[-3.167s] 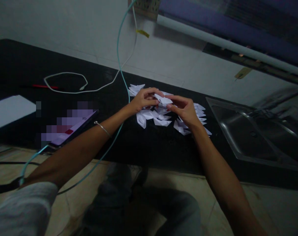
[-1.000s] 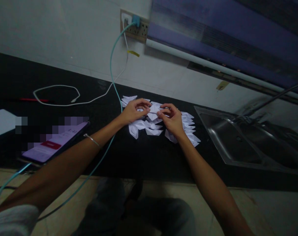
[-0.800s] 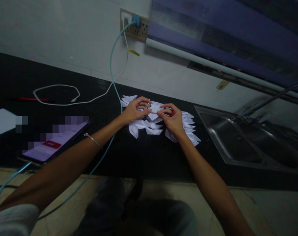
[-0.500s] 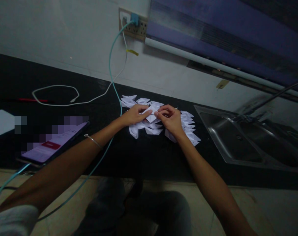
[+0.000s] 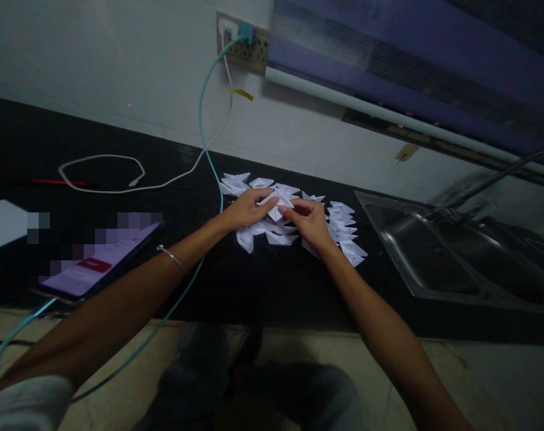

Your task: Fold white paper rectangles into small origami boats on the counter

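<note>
Between both hands is a small piece of folded white paper [image 5: 281, 202], held just above other folded pieces. My left hand [image 5: 249, 209] grips its left side, thumb lying on top. At its lower right edge, my right hand [image 5: 311, 222] pinches the paper with thumb and fingers. Around and beneath the hands lie several white folded paper pieces [image 5: 281, 239], pointed like small boats. More of these paper pieces [image 5: 342, 227] are lined up in a column to the right. The hands cover part of the group.
Left on the black counter [image 5: 263, 287] are a phone [image 5: 96, 263], white paper [image 5: 5, 224], a red pen [image 5: 59, 182] and a white cable [image 5: 101, 191]. A teal cable [image 5: 201, 102] runs from the wall socket past my left arm. A steel sink [image 5: 425, 251] is at right.
My right hand has shifted slightly, its raised fingers lowering behind the folded paper's right edge. A paper piece behind that hand now shows more. The left hand is almost still.
</note>
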Demonstrator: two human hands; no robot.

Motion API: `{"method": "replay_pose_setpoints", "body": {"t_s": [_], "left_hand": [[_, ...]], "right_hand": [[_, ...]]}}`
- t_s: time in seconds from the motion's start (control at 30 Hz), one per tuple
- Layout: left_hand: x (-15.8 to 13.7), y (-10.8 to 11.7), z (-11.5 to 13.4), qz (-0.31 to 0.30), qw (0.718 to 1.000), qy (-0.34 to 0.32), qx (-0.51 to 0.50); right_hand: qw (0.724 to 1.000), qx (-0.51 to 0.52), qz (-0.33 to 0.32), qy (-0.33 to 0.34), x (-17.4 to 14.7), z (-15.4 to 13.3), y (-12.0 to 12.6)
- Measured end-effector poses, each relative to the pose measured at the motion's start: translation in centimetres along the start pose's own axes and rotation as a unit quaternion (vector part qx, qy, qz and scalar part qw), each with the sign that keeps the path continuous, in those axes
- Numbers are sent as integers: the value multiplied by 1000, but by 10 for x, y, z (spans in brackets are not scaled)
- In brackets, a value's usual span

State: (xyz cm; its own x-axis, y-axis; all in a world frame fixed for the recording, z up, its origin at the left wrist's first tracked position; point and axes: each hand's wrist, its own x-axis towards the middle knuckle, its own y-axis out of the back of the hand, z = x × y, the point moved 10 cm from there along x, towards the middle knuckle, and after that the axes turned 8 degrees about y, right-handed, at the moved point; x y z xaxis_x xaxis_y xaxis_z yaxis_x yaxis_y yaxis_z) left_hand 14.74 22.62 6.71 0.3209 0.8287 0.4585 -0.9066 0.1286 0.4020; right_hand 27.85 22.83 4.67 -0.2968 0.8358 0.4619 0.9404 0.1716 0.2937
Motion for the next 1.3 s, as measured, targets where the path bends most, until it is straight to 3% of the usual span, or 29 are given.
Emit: {"method": "replay_pose_setpoints", "body": {"t_s": [0.17,0.33,0.47,0.63,0.77,0.9,1.07,1.17,1.3], "left_hand": [[2,8,-1,-3,1000,4,-13],[3,17,1,2,998,-1,-57],[3,24,-2,42,995,21,-90],[3,14,-4,23,997,40,-68],[3,10,-5,26,999,30,-20],[1,19,2,60,998,-10,10],[-2,16,5,23,997,-13,76],[-2,12,4,-4,999,16,28],[1,10,0,-8,990,66,-123]], "right_hand": [[999,-14,-11,40,3,-16,4],[999,-26,-14,13,2,-11,1],[999,15,-24,23,0,-11,-8],[999,36,-1,41,0,-12,-6],[990,-110,38,84,-2,-22,9],[936,-303,-8,179,-5,-45,4],[902,-364,-55,225,-8,-52,-4],[913,-329,-36,237,-8,-57,-1],[955,-207,28,210,-5,-58,11]]}}
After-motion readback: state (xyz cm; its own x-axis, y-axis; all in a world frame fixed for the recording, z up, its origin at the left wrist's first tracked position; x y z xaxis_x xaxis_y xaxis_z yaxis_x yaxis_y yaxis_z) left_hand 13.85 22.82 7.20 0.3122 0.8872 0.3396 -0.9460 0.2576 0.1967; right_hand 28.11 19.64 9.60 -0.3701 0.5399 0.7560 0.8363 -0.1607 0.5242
